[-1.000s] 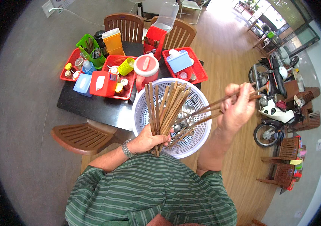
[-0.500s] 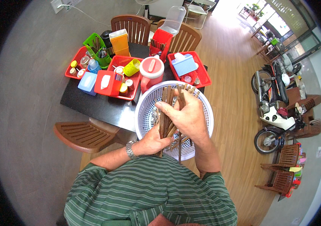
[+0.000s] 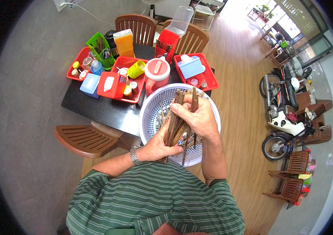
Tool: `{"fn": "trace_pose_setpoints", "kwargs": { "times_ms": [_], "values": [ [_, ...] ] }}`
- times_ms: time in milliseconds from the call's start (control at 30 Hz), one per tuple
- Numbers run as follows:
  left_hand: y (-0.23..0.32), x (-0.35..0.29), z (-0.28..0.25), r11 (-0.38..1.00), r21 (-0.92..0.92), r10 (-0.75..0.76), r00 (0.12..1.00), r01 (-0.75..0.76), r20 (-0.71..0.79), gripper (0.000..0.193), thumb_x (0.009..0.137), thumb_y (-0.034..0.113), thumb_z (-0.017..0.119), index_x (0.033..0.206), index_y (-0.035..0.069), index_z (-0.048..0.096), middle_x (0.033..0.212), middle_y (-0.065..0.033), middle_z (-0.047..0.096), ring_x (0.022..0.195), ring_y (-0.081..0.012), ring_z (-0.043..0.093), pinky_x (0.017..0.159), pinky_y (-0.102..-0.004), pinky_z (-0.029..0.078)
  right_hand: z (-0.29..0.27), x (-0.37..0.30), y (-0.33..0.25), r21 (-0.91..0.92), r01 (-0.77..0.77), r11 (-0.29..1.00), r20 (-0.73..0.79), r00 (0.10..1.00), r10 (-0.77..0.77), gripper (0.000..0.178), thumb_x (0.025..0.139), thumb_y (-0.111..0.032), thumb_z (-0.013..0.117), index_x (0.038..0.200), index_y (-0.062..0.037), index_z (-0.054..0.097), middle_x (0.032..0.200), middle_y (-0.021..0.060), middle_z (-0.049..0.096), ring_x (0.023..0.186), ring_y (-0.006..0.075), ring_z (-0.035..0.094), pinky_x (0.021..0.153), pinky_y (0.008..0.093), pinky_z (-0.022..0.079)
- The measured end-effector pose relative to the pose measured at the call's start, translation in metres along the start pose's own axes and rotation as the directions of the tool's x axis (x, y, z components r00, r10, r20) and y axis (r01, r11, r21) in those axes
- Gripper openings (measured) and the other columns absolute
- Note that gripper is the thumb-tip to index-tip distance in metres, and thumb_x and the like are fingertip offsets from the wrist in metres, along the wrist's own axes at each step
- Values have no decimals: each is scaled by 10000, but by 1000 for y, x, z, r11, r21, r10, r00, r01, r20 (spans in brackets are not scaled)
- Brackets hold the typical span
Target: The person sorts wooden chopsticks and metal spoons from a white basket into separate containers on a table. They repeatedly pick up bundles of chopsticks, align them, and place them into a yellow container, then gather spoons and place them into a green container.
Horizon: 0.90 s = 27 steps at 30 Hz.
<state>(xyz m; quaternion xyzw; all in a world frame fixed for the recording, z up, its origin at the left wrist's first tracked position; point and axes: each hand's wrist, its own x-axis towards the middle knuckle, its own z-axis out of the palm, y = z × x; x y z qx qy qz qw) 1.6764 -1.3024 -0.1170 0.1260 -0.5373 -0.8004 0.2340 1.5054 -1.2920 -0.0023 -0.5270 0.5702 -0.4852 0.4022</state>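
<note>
My left hand (image 3: 156, 147) is closed round the lower part of a bundle of brown chopsticks (image 3: 174, 125), its thumb lying across them. Higher up, my right hand (image 3: 199, 117) grips more chopsticks, with a few hanging down below its fingers and its thumb touching the top of the bundle. Both hands are over a pale lavender perforated basket (image 3: 147, 117). Inside it lie more chopsticks and some metal cutlery (image 3: 162, 118), partly hidden by my hands.
Beyond the basket, a dark table (image 3: 92, 111) holds a red-lidded jug (image 3: 157, 74), red condiment baskets (image 3: 125, 64), a green utensil holder (image 3: 100, 51) and a red chopstick box (image 3: 166, 43). A brown chair (image 3: 90, 141) stands left. Motorcycles (image 3: 284, 121) are parked at the right.
My right hand has shifted slightly right and down with its chopsticks. The bundle in my left hand now leans more to the right at its top.
</note>
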Motion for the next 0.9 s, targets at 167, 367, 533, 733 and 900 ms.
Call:
{"fn": "trace_pose_setpoints", "kwargs": {
  "times_ms": [167,367,533,733,900],
  "values": [
    [1,1,2,991,-103,86,995,-91,-46,1153,799,0,849,1646,94,73,1387,-42,494,1154,-126,560,990,-311,500,-6,-2,7,82,-17,996,35,999,14,203,964,-169,720,1057,12,720,821,-26,667,767,61,611,697,259,517],
    [5,-5,1,991,-129,34,997,-42,-66,1173,772,35,891,1640,89,102,1383,-37,513,1102,-119,578,967,-304,515,-13,-10,14,109,27,994,97,995,-37,226,1029,-190,619,1094,6,711,780,-32,626,700,60,548,638,273,479],
    [0,-10,-2,995,-95,7,997,-15,-76,1112,764,85,913,1610,85,191,1238,-30,585,1031,-112,600,904,-293,540,-16,-17,14,14,41,999,80,996,-42,251,1043,-164,565,1171,11,691,756,-41,594,665,54,503,602,271,441],
    [0,-12,-3,987,-151,43,996,-54,-76,951,773,236,923,1498,77,327,1033,-57,608,857,-131,630,688,-278,563,-3,-32,6,17,137,990,-225,966,-130,365,1039,-128,557,1360,40,604,846,-40,616,692,32,518,616,229,435],
    [6,-16,2,980,-196,15,995,-34,-96,867,798,349,899,1432,80,372,980,-77,606,737,-150,638,582,-287,553,-26,-32,10,142,161,977,-421,903,-87,376,1034,-179,568,1324,59,601,674,-40,532,536,21,428,497,196,350]
  ]
}}
